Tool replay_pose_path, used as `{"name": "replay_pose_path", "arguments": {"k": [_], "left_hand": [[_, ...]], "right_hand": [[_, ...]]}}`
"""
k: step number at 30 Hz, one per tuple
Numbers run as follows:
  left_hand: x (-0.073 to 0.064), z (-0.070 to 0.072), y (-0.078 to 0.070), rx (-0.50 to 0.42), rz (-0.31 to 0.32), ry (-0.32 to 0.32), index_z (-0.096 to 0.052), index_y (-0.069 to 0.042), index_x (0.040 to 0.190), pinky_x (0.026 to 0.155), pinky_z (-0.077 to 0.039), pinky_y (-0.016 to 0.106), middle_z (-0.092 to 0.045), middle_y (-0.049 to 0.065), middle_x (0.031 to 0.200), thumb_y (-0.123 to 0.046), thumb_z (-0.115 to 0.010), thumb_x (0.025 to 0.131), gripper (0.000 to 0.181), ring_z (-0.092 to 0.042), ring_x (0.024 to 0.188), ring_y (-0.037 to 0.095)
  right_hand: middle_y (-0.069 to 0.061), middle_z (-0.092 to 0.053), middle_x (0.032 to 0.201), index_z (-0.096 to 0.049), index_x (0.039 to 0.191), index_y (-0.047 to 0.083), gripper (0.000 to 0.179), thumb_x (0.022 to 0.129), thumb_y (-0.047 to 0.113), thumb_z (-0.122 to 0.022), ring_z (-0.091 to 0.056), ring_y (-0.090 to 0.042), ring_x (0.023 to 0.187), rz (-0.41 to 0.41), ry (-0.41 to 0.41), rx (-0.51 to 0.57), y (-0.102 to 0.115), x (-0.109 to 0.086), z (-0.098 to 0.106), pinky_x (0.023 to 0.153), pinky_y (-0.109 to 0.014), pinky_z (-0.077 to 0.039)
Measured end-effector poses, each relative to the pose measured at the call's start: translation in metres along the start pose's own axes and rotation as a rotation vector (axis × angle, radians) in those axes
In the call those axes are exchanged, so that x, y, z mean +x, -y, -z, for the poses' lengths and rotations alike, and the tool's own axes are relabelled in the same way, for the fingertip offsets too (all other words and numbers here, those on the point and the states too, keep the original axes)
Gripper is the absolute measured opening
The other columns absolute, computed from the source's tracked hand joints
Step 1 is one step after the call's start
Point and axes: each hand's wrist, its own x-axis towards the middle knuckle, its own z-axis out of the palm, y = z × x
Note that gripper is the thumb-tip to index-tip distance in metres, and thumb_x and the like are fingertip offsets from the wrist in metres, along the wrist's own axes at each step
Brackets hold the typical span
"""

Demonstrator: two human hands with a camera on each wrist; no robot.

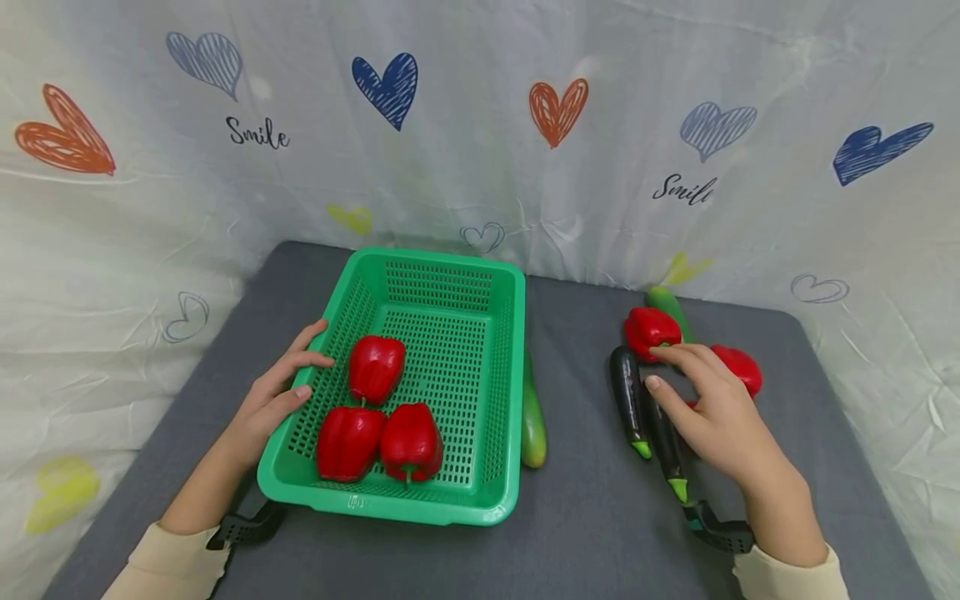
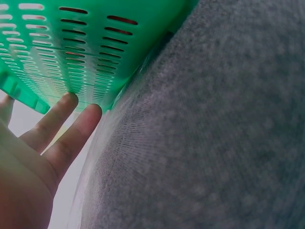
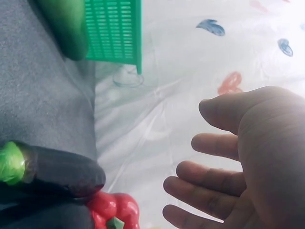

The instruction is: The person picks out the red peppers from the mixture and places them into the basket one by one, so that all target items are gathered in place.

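My left hand holds the left rim of a green plastic basket, thumb and a finger over the edge; in the left wrist view, other fingers lie against its outer wall. Three red bell peppers lie inside. To the right, my right hand hovers palm down with fingers extended, holding nothing. Beneath and beside it lie two dark eggplants. A red bell pepper sits just beyond the fingertips, and another red pepper is partly hidden behind the hand.
A green cucumber lies along the basket's right side, partly covered by its rim. Another cucumber lies behind the far pepper. The grey-covered table is bordered at back and sides by a white curtain printed with hearts.
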Motion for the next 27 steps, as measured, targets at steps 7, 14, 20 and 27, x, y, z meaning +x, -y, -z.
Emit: {"name": "replay_pose_path", "arguments": {"k": [7, 14, 20, 27], "left_hand": [[0.0, 0.0002, 0.001, -0.003, -0.012, 0.003, -0.057, 0.014, 0.134, 0.122, -0.022, 0.031, -0.018, 0.019, 0.18, 0.008, -0.044, 0.102, 0.035, -0.012, 0.167, 0.027], [-0.001, 0.0004, 0.0028, -0.007, -0.011, -0.001, -0.057, 0.015, 0.133, 0.122, -0.023, 0.03, -0.019, 0.019, 0.18, 0.008, -0.044, 0.102, 0.035, -0.013, 0.167, 0.026], [-0.001, 0.0002, 0.0026, -0.007, -0.021, -0.001, -0.057, 0.015, 0.133, 0.122, -0.023, 0.029, -0.019, 0.02, 0.18, 0.008, -0.044, 0.102, 0.034, -0.013, 0.167, 0.026], [-0.0001, 0.0004, -0.0005, -0.001, -0.004, 0.002, -0.058, 0.013, 0.134, 0.122, -0.023, 0.03, -0.019, 0.018, 0.18, 0.008, -0.044, 0.102, 0.035, -0.013, 0.166, 0.026]], "right_hand": [[-0.008, -0.067, 0.134, -0.07, 0.14, 0.006, 0.044, 0.098, 0.012, -0.081, -0.061, -0.028, 0.122, -0.038, 0.005, -0.01, -0.0035, -0.0047, 0.0017, 0.099, -0.015, -0.036], [-0.008, -0.067, 0.134, -0.069, 0.14, 0.006, 0.043, 0.1, 0.014, -0.079, -0.061, -0.028, 0.122, -0.057, 0.008, -0.036, -0.0058, -0.0053, 0.0029, 0.098, -0.026, -0.04], [-0.008, -0.067, 0.134, -0.069, 0.14, 0.006, 0.042, 0.099, 0.013, -0.079, -0.06, -0.027, 0.121, -0.051, 0.005, -0.04, -0.006, -0.0048, 0.0046, 0.095, -0.026, -0.041], [-0.01, -0.066, 0.134, -0.069, 0.14, 0.004, 0.043, 0.099, 0.012, -0.079, -0.06, -0.029, 0.119, -0.047, 0.01, -0.051, -0.0086, -0.0084, 0.0059, 0.092, -0.025, -0.042]]}}
